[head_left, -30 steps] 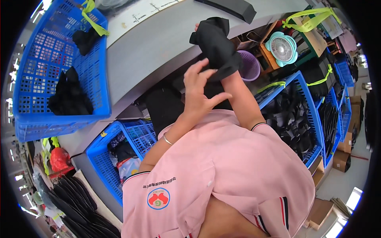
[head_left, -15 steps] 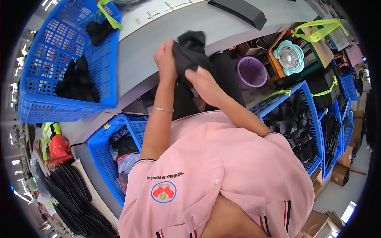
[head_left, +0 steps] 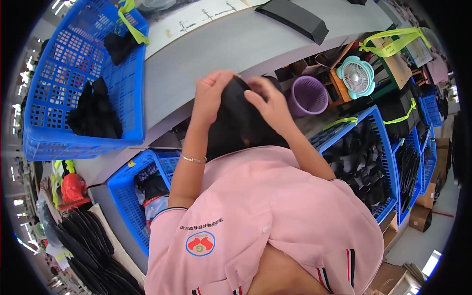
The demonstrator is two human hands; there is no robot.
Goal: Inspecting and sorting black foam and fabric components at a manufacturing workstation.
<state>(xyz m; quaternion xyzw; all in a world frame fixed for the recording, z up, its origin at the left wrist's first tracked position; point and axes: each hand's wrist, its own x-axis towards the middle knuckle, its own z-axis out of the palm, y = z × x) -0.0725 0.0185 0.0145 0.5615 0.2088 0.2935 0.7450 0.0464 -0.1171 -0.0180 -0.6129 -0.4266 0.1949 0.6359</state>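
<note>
A piece of black cloth [head_left: 237, 101] hangs at the table's near edge, in front of my lap. Its lower part blends into dark clothing behind it, so its full outline is hard to make out. My left hand [head_left: 211, 93] pinches the cloth's upper left corner between thumb and fingers. On the other side, my right hand [head_left: 269, 102] has its fingers bent around the cloth, thumb toward me; the fingertips are slightly smeared and partly hidden. On the left of the table, a blue plastic basket [head_left: 132, 98] contains several similar black pieces [head_left: 96, 110].
A long black folded piece [head_left: 293, 20] lies at the table's far side. To the right are a purple bin [head_left: 309, 96], a turquoise fan [head_left: 357, 76] and blue crates [head_left: 391, 162] of black pieces. Another blue crate [head_left: 129, 196] stands by my left elbow, near stacked black pieces [head_left: 91, 241].
Both hands have come nearer my body, and the cloth has dropped from over the table to its near edge. My right hand has risen level with the left.
</note>
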